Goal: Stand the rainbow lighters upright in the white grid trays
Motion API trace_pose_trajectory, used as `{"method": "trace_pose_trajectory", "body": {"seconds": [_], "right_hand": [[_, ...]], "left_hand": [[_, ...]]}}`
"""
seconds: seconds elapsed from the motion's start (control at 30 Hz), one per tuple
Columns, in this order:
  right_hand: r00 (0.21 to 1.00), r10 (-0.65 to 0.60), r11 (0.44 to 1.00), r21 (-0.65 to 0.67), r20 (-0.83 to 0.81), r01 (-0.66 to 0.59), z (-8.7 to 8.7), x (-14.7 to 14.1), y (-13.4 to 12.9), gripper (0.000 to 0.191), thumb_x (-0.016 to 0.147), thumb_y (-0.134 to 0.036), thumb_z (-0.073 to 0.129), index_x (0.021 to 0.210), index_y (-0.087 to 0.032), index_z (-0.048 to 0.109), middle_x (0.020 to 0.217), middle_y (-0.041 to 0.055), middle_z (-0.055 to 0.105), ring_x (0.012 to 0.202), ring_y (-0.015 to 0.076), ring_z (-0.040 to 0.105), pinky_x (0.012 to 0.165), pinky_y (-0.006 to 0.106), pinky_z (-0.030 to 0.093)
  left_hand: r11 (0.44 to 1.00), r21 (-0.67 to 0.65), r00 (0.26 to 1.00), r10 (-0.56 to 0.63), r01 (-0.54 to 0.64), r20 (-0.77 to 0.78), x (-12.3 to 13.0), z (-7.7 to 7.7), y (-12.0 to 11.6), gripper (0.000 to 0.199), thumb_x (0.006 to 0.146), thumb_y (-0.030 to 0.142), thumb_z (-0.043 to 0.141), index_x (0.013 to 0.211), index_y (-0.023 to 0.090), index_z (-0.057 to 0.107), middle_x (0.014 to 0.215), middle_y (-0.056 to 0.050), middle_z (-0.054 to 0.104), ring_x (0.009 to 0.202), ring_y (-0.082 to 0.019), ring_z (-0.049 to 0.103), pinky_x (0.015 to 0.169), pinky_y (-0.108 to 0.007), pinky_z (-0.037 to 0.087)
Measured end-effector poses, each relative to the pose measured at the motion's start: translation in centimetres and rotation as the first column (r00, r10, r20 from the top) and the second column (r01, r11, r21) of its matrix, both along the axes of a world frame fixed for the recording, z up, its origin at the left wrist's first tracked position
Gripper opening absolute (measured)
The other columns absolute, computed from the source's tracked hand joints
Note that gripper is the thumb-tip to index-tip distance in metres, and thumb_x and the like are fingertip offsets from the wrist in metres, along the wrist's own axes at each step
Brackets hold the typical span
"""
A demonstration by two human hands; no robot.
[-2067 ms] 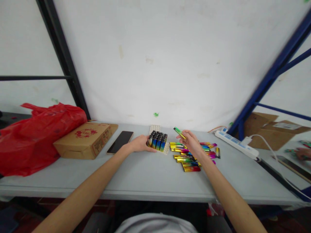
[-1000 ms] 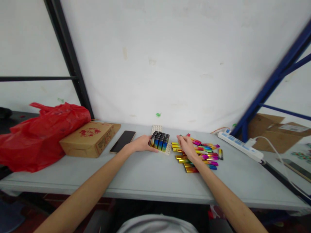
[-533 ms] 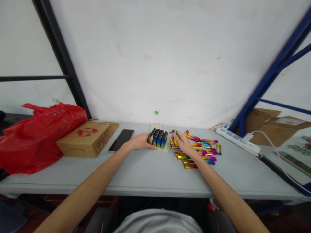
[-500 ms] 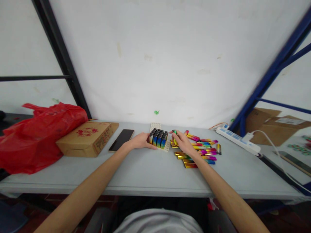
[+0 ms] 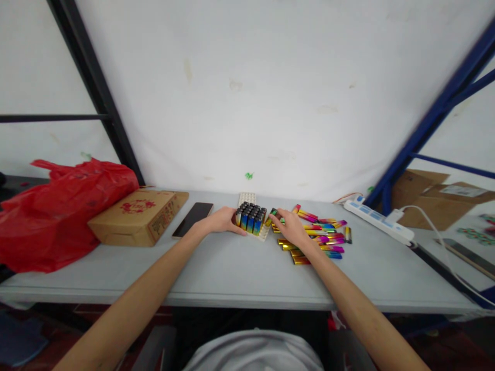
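Note:
Shiny gradient-coloured lighters (image 5: 250,219) with black tops stand upright in close rows in a cream tray (image 5: 264,233). My left hand (image 5: 222,220) is curved around the left side of this tray, thumb at the front, fingers partly hidden behind the lighters. Between the thumb and fingers of my right hand (image 5: 290,225) is a single lighter (image 5: 270,216), tilted, close to the right end of the rows. Beneath and beside that hand lies a loose pile of lighters (image 5: 327,239) in gold, pink and blue.
Another cream tray (image 5: 247,197) with holes lies behind the rows. A dark phone (image 5: 193,219), a cardboard box (image 5: 133,216) and a red plastic bag (image 5: 69,211) are on the left. To the right, a white power strip (image 5: 379,222) lies near a blue metal frame (image 5: 421,134).
My right hand has brought its lighter slightly left and down, nearer the filled rows, and the lighter is now more tilted. The left hand stays at the tray. The view has shifted slightly.

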State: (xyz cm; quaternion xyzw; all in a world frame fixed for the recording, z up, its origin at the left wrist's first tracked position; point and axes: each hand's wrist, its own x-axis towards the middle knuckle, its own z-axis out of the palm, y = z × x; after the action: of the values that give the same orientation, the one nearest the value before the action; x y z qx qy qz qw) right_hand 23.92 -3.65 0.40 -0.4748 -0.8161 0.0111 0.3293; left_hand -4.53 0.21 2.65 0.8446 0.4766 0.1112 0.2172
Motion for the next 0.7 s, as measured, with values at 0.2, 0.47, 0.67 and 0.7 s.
{"method": "trace_pose_trajectory", "body": {"seconds": [0.2,0.47,0.67,0.7], "right_hand": [[0.984,0.040,0.999,0.008,0.173,-0.042,-0.1,-0.1,0.5,0.030,0.104,-0.040,0.050,0.087,-0.019,0.062,0.089,0.0092,0.066,0.089,0.0240,0.060,0.083,0.035,0.045],[0.984,-0.007,0.999,0.050,0.178,-0.002,0.8,5.8,1.0,0.030,0.103,-0.038,0.051,0.116,-0.019,0.070,0.112,0.0132,0.069,0.109,0.0275,0.061,0.102,0.044,0.044],[0.978,0.062,0.991,-0.127,0.198,-0.037,0.9,9.4,1.4,0.027,0.097,-0.035,0.060,0.115,-0.020,0.073,0.117,0.0111,0.074,0.109,0.0282,0.067,0.098,0.041,0.049],[0.979,0.071,0.988,-0.147,0.193,-0.043,1.0,9.4,1.3,0.027,0.096,-0.036,0.060,0.113,-0.020,0.074,0.116,0.0106,0.075,0.108,0.0281,0.067,0.098,0.040,0.049]], "left_hand": [[1.000,0.000,1.000,-0.021,0.021,0.015,0.0,0.0,-0.2,0.068,0.060,0.070,0.082,0.102,0.018,0.073,0.090,-0.003,0.077,0.079,-0.023,0.068,0.063,-0.025,0.046],[1.000,-0.010,0.999,-0.026,0.026,0.041,0.0,0.2,-0.5,0.067,0.060,0.068,0.083,0.105,0.019,0.071,0.093,-0.002,0.078,0.082,-0.024,0.070,0.065,-0.026,0.049],[0.999,-0.025,0.998,-0.024,0.025,0.053,0.0,0.5,-0.7,0.070,0.060,0.069,0.083,0.108,0.020,0.070,0.094,-0.002,0.078,0.084,-0.024,0.071,0.066,-0.026,0.050],[0.999,-0.029,0.998,-0.022,0.023,0.051,0.0,0.5,-0.7,0.071,0.059,0.070,0.083,0.108,0.020,0.070,0.094,-0.002,0.078,0.083,-0.024,0.071,0.066,-0.026,0.050]]}}
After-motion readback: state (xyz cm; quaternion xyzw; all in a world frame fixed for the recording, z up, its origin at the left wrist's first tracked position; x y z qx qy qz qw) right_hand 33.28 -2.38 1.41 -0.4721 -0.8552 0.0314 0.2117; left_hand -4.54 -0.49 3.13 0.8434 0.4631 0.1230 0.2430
